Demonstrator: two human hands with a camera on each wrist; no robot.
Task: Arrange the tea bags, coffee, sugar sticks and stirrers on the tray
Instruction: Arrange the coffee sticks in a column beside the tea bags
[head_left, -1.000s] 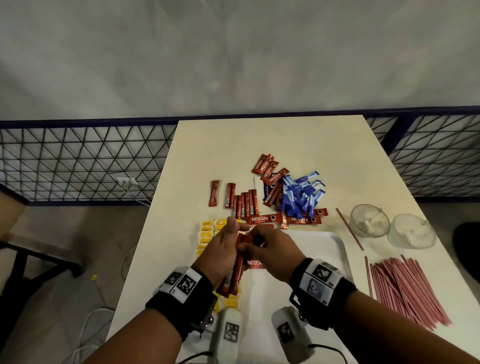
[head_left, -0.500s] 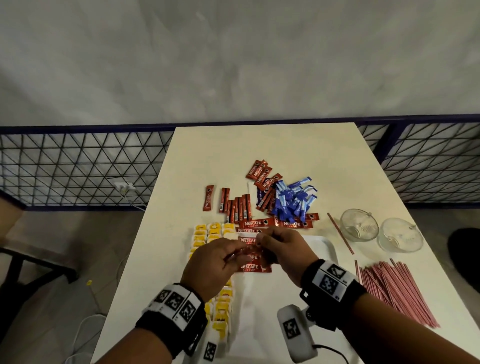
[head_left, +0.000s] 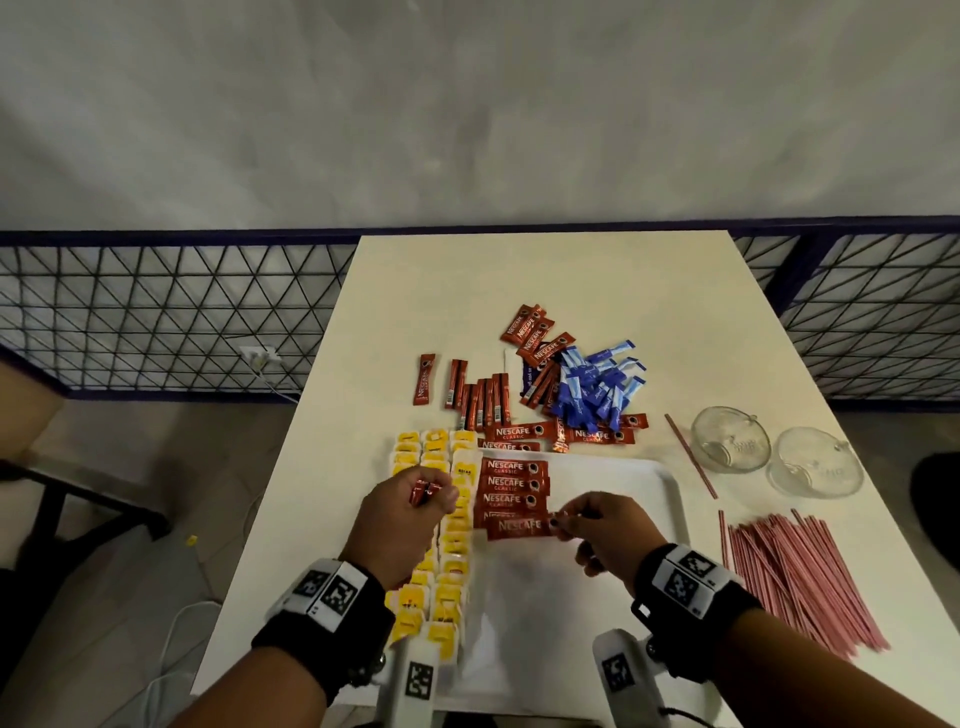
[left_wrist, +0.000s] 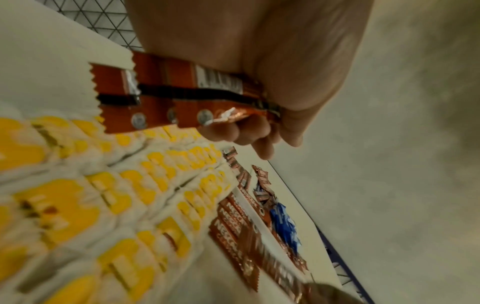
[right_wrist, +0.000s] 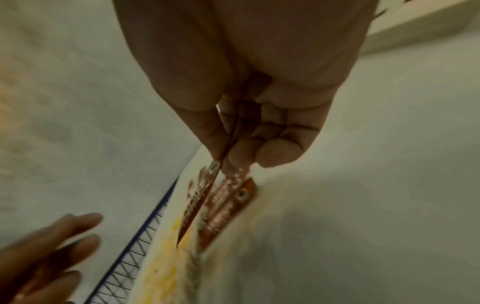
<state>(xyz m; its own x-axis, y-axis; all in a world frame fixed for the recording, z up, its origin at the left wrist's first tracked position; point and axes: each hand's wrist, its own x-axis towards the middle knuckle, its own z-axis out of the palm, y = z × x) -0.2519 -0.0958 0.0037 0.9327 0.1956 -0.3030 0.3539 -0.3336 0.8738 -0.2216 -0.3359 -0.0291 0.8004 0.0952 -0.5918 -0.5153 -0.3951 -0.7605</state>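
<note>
1. Left hand (head_left: 402, 512), centre-left of head view: clamped on spare coffee sticks (left_wrist: 166, 92), over tea bags (head_left: 447, 545).
2. Right hand (head_left: 605, 530), centre: pinching one coffee stick (head_left: 519, 527), lowest of row on white tray (head_left: 623, 478).
3. Sugar sticks (head_left: 597, 384), upper centre of bench (head_left: 467, 291); stirrers (head_left: 800, 577), lower right.

Right hand (right_wrist: 246, 82) pinches red coffee sachet (right_wrist: 200, 197) edge-on above white tray (right_wrist: 337, 226); view blurred.

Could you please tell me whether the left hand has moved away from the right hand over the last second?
Yes. The left hand, gripping spare coffee sachets, now sits over the yellow tea bags, apart from the right hand.
</note>
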